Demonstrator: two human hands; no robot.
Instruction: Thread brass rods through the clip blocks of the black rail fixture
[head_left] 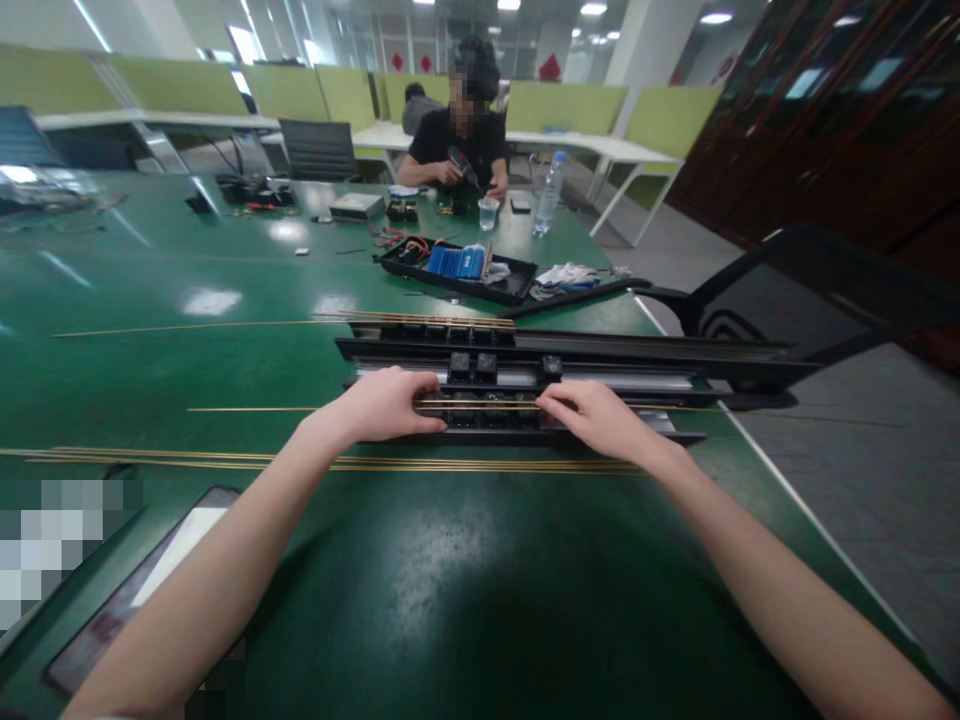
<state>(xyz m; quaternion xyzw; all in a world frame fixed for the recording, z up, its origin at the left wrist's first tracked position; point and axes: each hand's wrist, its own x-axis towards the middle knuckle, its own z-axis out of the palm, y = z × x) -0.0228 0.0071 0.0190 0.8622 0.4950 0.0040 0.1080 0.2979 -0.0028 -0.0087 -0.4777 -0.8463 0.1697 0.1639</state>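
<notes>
Thin brass-coloured rods lie across a row of black blocks in the nearest black rail. My left hand reaches over the left end of that row, thumb and fingers apart on either side of the blocks; whether it touches the rods is hard to tell. At the right end of the row, my right hand pinches a thin rod between thumb and fingertips. Behind, another rail carries separate black blocks. More brass rods lie on the table nearer to me.
A phone lies at the lower left. Beyond the rails are a black tray with blue parts, a cup and a bottle. A person holds a power tool opposite. A black chair stands right.
</notes>
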